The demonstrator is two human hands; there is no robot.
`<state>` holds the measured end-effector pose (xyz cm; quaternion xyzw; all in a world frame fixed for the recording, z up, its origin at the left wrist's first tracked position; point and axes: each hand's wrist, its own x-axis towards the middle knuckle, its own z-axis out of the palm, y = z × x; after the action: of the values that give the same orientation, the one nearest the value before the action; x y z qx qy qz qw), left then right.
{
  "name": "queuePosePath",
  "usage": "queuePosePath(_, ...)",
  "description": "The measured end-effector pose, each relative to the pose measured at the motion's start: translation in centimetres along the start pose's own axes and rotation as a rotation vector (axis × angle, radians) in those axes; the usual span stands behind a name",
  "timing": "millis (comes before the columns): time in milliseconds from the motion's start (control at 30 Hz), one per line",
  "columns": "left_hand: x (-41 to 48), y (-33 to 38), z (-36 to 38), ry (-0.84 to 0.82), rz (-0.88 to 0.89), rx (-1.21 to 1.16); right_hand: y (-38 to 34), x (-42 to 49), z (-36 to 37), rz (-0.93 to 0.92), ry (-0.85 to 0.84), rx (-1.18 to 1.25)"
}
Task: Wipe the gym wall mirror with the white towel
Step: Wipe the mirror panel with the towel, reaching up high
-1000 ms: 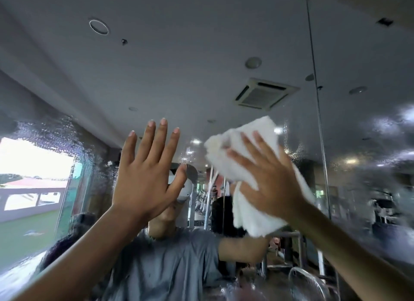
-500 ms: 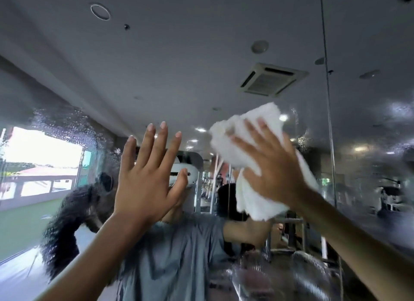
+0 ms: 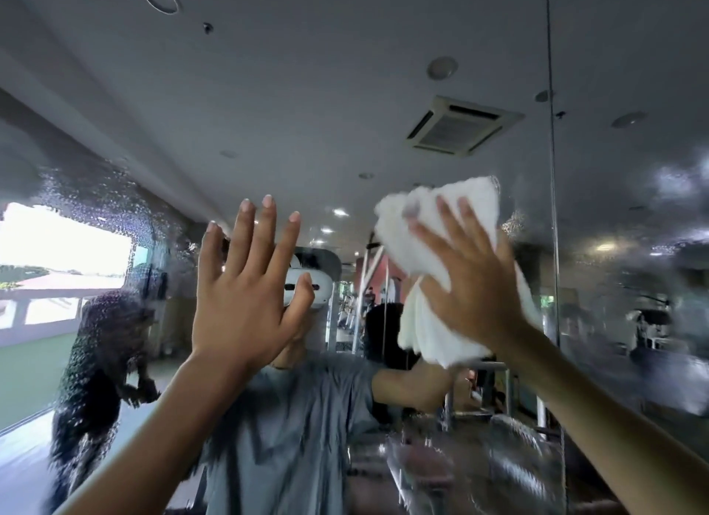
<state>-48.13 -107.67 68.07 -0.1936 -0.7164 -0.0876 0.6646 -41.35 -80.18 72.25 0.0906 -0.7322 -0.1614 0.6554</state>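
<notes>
Right hand (image 3: 474,284), fingers spread, presses the bunched white towel (image 3: 441,284) flat against the mirror (image 3: 633,265); nothing pinched. Left hand (image 3: 245,292) open, fingers apart, palm toward the glass just left of the towel; contact cannot be told. Droplets (image 3: 107,207) cover the left area, streaks the right. Risks: towel held only by palm pressure, may slip and drop; left palm may smear wiped glass.
</notes>
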Motion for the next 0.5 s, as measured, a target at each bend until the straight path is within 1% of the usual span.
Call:
queuePosePath(67,-0.7,0.5,0.1,-0.015,-0.02,-0.016,-0.8,3.0,0.1,0.273,0.053,0.046)
queuePosePath(100,-1.4,0.8,0.1,-0.02,-0.03,-0.022,-2.1,4.4,0.2,0.363,0.066,0.06)
queuePosePath(133,-2.3,1.0,0.1,-0.021,-0.035,-0.022,-3.7,5.1,0.3,0.398,0.066,0.056)
queuePosePath(167,-3.1,1.1,0.0,-0.018,-0.032,-0.017,-5.3,5.1,0.5,0.378,0.062,0.048)
queuePosePath(200,-3.8,1.2,0.1,-0.011,-0.024,-0.01,-6.7,4.3,0.7,0.31,0.055,0.039)
queuePosePath(267,-4.4,1.1,0.0,0.004,-0.001,0.005,-8.4,1.0,1.0,0.116,0.024,0.022)
queuePosePath(333,-4.2,0.9,-0.1,-0.004,-0.003,0.011,-7.9,-2.4,0.9,-0.036,-0.018,0.013)
queuePosePath(367,-4.1,0.9,-0.1,-0.007,-0.004,0.014,-6.7,-3.2,0.7,-0.057,-0.026,0.008)
queuePosePath(400,-4.1,0.9,0.0,-0.011,-0.006,0.019,-5.4,-3.4,0.7,-0.016,-0.021,0.002)
queuePosePath(433,-4.2,1.0,0.0,-0.014,-0.009,0.022,-4.1,-2.9,0.7,0.086,-0.003,0.001)
queuePosePath(500,-4.3,1.0,0.2,-0.014,-0.017,0.024,-2.6,-0.1,0.5,0.353,0.053,0.037)
